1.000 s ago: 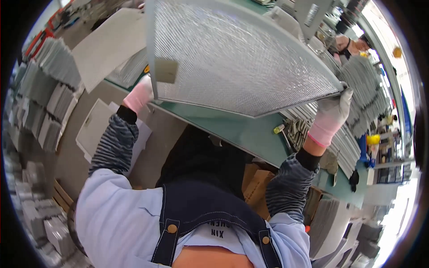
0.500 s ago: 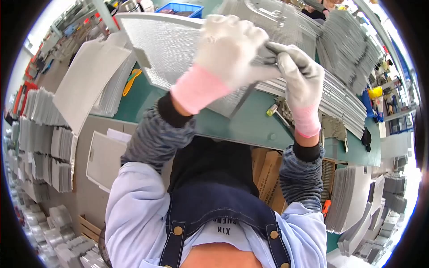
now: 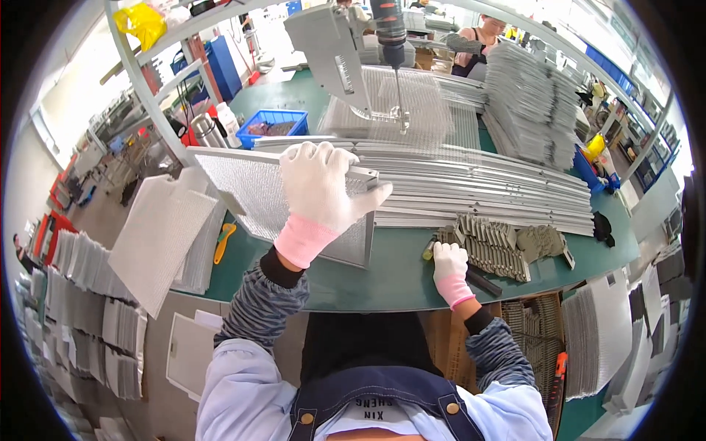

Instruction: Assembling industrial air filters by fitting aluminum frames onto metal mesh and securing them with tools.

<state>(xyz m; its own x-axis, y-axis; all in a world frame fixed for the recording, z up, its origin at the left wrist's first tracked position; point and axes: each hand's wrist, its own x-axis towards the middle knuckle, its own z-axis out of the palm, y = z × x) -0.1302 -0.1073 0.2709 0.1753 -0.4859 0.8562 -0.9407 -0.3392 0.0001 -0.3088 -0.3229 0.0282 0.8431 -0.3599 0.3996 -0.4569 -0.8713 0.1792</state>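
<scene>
Two gloved hands at work over a green workbench [image 3: 397,272]. Left hand [image 3: 323,187] — white glove with pink cuff — lies palm-down on the top edge of a framed metal mesh filter panel [image 3: 250,195], fingers curled over the frame's right upper corner and closed on it. The panel stands tilted on the bench near its front edge, left of centre, its mesh face toward the person. Right hand [image 3: 450,268] rests on the bench close to the front edge, right of centre, fingers together and bent down onto a small pile of grey metal clips [image 3: 500,246]; whether it pinches one — cannot tell. Just beside its fingertips lies a small yellow-green piece [image 3: 429,250].

Behind both hands, long aluminium frame strips [image 3: 485,191] lie stacked across the middle of the bench. At the far edge a drill press [image 3: 390,44] stands over more mesh sheets. A yellow-handled cutter [image 3: 223,241] lies at the bench's left edge, beside a stack of mesh sheets [image 3: 158,235].
</scene>
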